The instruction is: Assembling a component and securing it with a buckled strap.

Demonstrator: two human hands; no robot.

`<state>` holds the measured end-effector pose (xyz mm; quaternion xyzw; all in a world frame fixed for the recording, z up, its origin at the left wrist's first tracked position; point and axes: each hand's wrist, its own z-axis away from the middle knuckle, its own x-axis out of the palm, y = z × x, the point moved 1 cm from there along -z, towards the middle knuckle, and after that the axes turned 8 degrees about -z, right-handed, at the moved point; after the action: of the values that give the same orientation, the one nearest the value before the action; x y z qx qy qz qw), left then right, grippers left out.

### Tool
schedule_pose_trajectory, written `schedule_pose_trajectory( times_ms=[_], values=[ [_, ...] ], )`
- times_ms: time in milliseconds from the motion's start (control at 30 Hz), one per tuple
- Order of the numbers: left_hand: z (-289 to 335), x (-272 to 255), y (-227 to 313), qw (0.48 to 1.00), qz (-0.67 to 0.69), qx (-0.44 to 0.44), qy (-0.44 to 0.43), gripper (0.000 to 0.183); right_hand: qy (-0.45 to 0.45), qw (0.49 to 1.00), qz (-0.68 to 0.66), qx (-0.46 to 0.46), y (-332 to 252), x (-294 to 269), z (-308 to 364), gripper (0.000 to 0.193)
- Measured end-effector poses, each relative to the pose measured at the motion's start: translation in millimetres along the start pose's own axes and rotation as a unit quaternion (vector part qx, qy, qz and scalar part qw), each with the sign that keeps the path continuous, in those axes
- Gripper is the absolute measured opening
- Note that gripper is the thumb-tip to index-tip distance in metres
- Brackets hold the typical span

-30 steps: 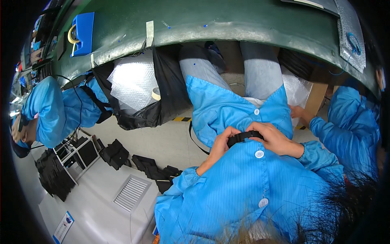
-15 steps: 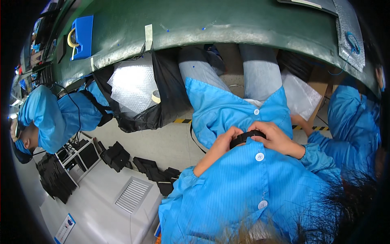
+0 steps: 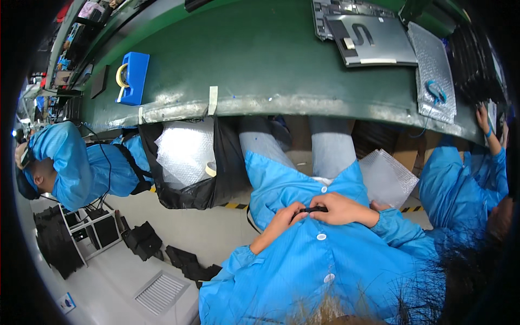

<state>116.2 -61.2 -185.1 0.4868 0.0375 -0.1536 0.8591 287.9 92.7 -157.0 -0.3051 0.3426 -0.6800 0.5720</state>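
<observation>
At my waist, in front of my blue smock (image 3: pixel 325 252), both hands are closed on a small black band-like object (image 3: pixel 314 209). My left hand (image 3: pixel 287 218) pinches its left end, and my right hand (image 3: pixel 341 209) grips it from the right. The fingers cover most of it, so its exact kind does not show. A thin black strap (image 3: pixel 250 218) hangs beside the smock, left of my left hand.
Ahead runs a green workbench (image 3: pixel 244 65) with a blue tape dispenser (image 3: pixel 135 78), a grey laptop-like panel (image 3: pixel 374 40) and bubble wrap (image 3: pixel 436 76). A black-bagged bin (image 3: pixel 227 162) hangs below. Co-workers in blue sit left (image 3: pixel 81 162) and right (image 3: pixel 452 173).
My view has tilted up, showing more of the bench. My hands stay together at the waist, while the black object has turned and shows less. The right co-worker's hand now reaches onto the bench.
</observation>
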Motion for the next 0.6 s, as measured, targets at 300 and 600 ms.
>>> schedule_pose_trajectory(
  times_ms=[300, 600],
  values=[
    [62, -29, -22, 0.997, -0.072, -0.018, -0.014, 0.025, -0.019, 0.998, 0.025, -0.062, 13, 1, -2, 0.027],
    [68, -112, 72, 0.934, -0.216, 0.179, 0.22, 0.014, -0.063, 0.973, 0.186, -0.12, -10, -18, 16, 0.033]
  ],
)
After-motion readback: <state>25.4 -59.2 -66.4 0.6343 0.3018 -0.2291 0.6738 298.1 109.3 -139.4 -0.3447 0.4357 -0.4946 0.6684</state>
